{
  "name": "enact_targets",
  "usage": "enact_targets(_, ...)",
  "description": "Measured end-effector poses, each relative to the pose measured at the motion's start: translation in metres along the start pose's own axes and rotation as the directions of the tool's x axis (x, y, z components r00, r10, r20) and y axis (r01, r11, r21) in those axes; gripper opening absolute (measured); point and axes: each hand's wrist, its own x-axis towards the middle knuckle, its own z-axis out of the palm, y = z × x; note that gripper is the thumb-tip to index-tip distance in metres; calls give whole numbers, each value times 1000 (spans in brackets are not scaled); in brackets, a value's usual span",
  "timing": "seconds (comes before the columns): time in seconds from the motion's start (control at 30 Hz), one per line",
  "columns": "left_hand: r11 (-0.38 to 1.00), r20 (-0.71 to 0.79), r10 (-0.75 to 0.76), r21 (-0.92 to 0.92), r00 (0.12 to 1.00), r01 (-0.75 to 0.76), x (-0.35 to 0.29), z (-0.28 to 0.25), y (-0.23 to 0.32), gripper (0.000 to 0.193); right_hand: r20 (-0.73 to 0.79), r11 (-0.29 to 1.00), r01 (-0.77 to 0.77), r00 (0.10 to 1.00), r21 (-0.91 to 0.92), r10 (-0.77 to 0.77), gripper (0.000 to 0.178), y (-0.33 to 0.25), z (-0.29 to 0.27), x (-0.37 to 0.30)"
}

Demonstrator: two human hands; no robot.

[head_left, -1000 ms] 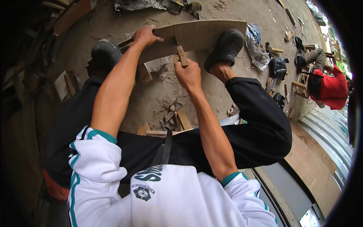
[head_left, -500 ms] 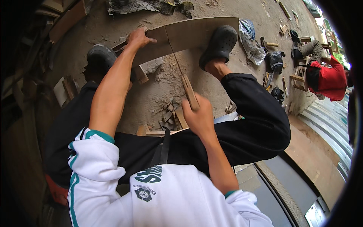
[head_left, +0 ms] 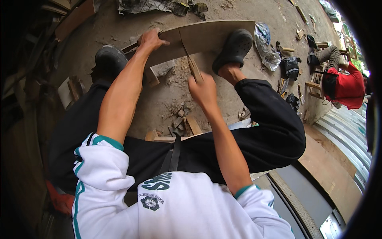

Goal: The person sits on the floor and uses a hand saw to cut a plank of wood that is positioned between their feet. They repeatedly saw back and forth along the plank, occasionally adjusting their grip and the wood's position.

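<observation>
A long thin wooden board (head_left: pixel 203 36) spans the ground ahead of me, between my two feet. My left hand (head_left: pixel 152 40) grips its left part, fingers at the far edge and thumb stretched along the face. In my right hand (head_left: pixel 203 91) is the wooden handle of a handsaw (head_left: pixel 193 67), fingers wrapped round it. The thin blade meets the board right of my left hand, at a dark line across it. My right foot, in a dark clog (head_left: pixel 235 47), presses on the board's right end. The other clog (head_left: pixel 110 59) is by its left end.
Wood offcuts (head_left: pixel 187 124) lie between my legs. Crumpled plastic (head_left: pixel 264 47), a hammer (head_left: pixel 285 49) and a black bag (head_left: pixel 290 67) are to the right. Beyond sits a person in red (head_left: pixel 345 85). Dark sheeting (head_left: pixel 155 6) lies at the far side.
My right hand and the saw have moved forward, away from me, so less blade shows on my side of the board. My left hand keeps its hold on the board.
</observation>
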Motion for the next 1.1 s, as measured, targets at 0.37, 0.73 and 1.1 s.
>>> enact_targets(0.37,1000,-69,19,-10,997,-20,11,8,-13,75,-12,1000,-7,1000,-14,6,21,3,9,13)
enact_targets(0.73,999,-48,-2,34,999,4,5,17,-10,80,-14,999,-15,1000,-37,15,16,-1,5,11)
enact_targets(1.1,1000,-88,27,-2,996,-27,3,17,-11,73,-63,1000,12,998,0,-12,21,2,20,15)
